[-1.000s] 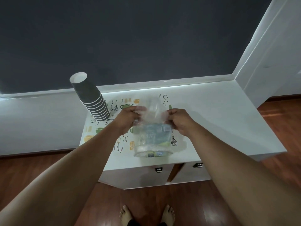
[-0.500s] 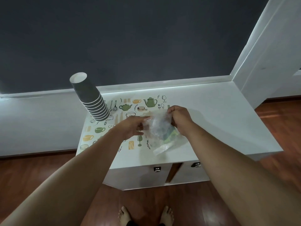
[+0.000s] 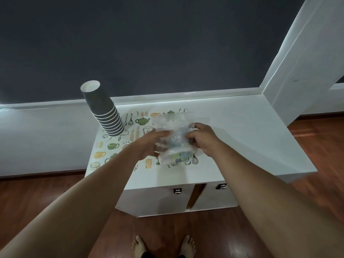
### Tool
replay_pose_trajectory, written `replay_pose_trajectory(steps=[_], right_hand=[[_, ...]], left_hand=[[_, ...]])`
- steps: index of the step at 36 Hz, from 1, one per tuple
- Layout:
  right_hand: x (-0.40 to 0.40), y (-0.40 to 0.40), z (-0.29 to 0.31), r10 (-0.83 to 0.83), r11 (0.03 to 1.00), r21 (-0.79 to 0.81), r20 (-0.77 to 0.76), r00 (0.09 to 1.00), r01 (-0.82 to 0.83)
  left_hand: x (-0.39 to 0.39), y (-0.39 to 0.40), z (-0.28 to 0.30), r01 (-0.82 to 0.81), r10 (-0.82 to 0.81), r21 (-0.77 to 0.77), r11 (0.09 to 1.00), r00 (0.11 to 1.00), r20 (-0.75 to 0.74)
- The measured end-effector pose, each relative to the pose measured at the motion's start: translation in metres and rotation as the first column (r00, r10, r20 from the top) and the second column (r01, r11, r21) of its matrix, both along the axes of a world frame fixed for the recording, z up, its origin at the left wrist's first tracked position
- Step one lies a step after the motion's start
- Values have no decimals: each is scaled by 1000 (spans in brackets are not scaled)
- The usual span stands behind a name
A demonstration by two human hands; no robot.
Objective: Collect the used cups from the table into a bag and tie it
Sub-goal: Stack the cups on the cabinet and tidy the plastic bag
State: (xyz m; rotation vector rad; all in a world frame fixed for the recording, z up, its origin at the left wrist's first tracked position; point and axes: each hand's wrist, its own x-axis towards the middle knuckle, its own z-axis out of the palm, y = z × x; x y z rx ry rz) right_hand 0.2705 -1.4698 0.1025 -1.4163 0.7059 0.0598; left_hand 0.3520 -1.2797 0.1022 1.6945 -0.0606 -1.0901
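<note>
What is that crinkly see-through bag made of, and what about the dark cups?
The crumpled clear bag looks like thin glossy plastic: you can see through it and it wrinkles in the left hand and right hand. The upside-down stack of dark grey cups looks like matte paper, with white rolled rims, though that is a guess.

Cup stack [image 3: 104,112] on table [image 3: 242,138] at 10 o'clock; bag [image 3: 173,138] at centre, between both hands

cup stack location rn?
Head view: the stack of cups stands upside down on the table's back-left corner, left of the bag, apart from both hands.
</note>
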Motion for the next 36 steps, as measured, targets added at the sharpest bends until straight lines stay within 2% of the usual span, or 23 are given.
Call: replay_pose_trajectory(steps=[5, 7, 10, 13, 16, 18, 20, 22, 24, 26, 28, 30, 36], right_hand=[[-3, 0, -4, -16, 999, 52, 91, 996, 11], [-4, 3, -4, -47, 996, 78, 96, 994, 39], [-1, 11, -5, -57, 998, 6, 102, 993, 57], [3, 20, -9, -51, 988, -141, 126, 991, 69], [7, 28, -6, 18, 953, -301, 157, 987, 30], [12, 37, -3, 38, 952, -307, 142, 989, 7], [18, 49, 1, 51, 974, -225, 97, 994, -28], [24, 61, 6, 51, 998, -22, 40, 998, -50], [26, 75, 10, 63, 974, 216, 6, 998, -62], [29, 89, 6, 145, 942, 308, -10, 989, -135], [28, 98, 1, 280, 923, 284, -30, 960, -260], [29, 115, -2, 385, 909, 197, -67, 920, -366], [47, 164, -8, 185, 979, 97, -33, 982, -181]], left_hand=[[-8, 8, 4, -27, 54, -247, 969, 993, 101], [-8, 12, 7, -111, 145, -290, 950, 984, 99], [-9, 21, 9, -146, 178, -324, 934, 981, 71], [-13, 35, 10, -280, 270, -427, 860, 959, -86], [-8, 56, 6, -379, 247, -559, 738, 922, -299], [-5, 68, 6, -357, 227, -554, 752, 930, -289], [-1, 77, 4, -243, 210, -491, 836, 970, -123], [4, 87, -3, -210, 226, -430, 878, 974, -16], [8, 105, -10, -288, 311, -389, 875, 950, -3], [9, 127, -19, -352, 388, -377, 857, 922, 21], [9, 138, -25, -396, 434, -377, 837, 901, 19], [10, 154, -28, -433, 471, -372, 821, 882, 11], [14, 205, -30, -434, 459, -347, 831, 888, -12]])
